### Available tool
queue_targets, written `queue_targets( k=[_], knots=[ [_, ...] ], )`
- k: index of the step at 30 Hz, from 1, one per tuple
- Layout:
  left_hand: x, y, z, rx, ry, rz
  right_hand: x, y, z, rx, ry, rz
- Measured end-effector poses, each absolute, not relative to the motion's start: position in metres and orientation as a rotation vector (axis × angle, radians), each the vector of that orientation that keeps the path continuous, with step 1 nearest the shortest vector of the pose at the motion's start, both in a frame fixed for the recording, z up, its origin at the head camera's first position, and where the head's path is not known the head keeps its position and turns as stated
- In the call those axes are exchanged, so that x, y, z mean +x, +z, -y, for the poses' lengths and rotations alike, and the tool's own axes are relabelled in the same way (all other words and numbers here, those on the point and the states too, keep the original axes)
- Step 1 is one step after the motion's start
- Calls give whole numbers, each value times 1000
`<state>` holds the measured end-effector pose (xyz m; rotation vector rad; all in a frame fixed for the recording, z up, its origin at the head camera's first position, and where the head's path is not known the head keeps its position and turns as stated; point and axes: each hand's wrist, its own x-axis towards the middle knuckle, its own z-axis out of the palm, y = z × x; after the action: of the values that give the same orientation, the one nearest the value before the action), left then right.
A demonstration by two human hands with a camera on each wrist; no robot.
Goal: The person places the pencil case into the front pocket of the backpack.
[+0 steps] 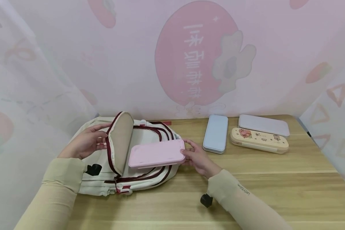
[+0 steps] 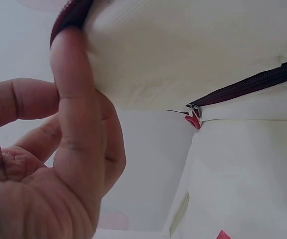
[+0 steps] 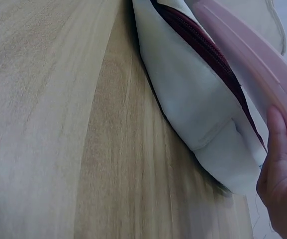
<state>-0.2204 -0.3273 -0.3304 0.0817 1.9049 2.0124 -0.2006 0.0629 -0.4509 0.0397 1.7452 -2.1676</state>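
A white backpack (image 1: pixel 93 179) with dark red zippers lies on the table at the left. Its front pocket flap (image 1: pixel 126 140) is unzipped and raised. My left hand (image 1: pixel 87 140) holds that flap by its zippered edge, fingers bent at the rim in the left wrist view. With thumb and fingers my right hand (image 1: pixel 197 157) grips the right end of a pink pencil case (image 1: pixel 158 153). The case is held flat over the open pocket, its left end close to the flap. In the right wrist view, the pink case's side (image 3: pixel 262 64) shows above the bag's zipper.
To the right on the wooden table (image 1: pixel 247 191) lie a light blue case (image 1: pixel 215 134), a pale lavender case (image 1: pixel 263 125) and a cream case (image 1: pixel 258 140) with cartoon prints. A printed pink-and-white cloth (image 1: pixel 126 70) rises behind the table and along both sides.
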Motion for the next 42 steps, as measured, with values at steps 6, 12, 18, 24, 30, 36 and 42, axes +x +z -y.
queue_targets(
  k=[6,12,18,24,30,36,42],
  knots=[
    [-220,-330,325,67,2004,-1920,-200,-456,-53,61,-2169,-1747],
    [-221,-332,321,66,1988,-1965,-197,-458,-44,72,-2184,-1726],
    [-222,-330,320,45,1976,-1986,-197,-456,-37,78,-2194,-1701],
    [-221,-328,317,48,1959,-1992,-196,-451,-32,51,-2165,-1723],
    [-221,-326,314,45,1946,-2003,-196,-446,-27,59,-2132,-1747],
    [-220,-325,311,51,1956,-1998,-197,-445,-22,44,-2132,-1753],
    [-221,-326,310,56,1974,-1991,-197,-441,-15,28,-2116,-1764]
  ],
)
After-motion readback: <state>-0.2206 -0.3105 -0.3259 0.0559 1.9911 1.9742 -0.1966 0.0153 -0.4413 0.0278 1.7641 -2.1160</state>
